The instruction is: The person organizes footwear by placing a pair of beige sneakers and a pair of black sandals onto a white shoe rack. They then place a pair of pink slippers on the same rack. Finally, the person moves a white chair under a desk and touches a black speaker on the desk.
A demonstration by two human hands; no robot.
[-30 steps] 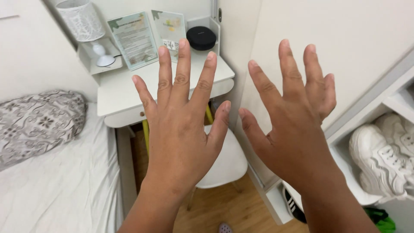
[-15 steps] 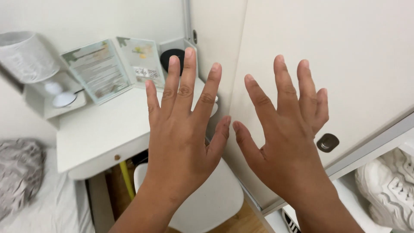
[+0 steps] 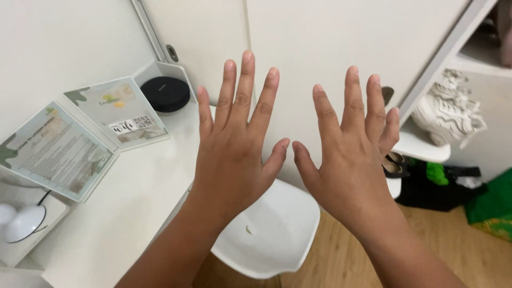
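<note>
Both of my hands are raised in front of the camera, backs toward me, fingers spread wide. My left hand (image 3: 234, 144) hovers over the edge of a white desk (image 3: 122, 213) and holds nothing. My right hand (image 3: 352, 154) is beside it, thumbs almost touching, and is also empty. Below the hands stands a white moulded chair (image 3: 272, 234), tucked partly under the desk. Neither hand touches anything.
On the desk lean two framed printed cards (image 3: 58, 152) (image 3: 120, 112), with a round black disc (image 3: 165, 94) behind and a small white lamp base (image 3: 24, 224) at left. White wardrobe doors (image 3: 330, 37) face me. Open shelves at right hold white sneakers (image 3: 448, 114); green bags (image 3: 490, 205) lie on the wooden floor.
The view has swung right and tilted, so the desk slid to the left and the bed left the frame. My hands stay spread and have drawn closer together.
</note>
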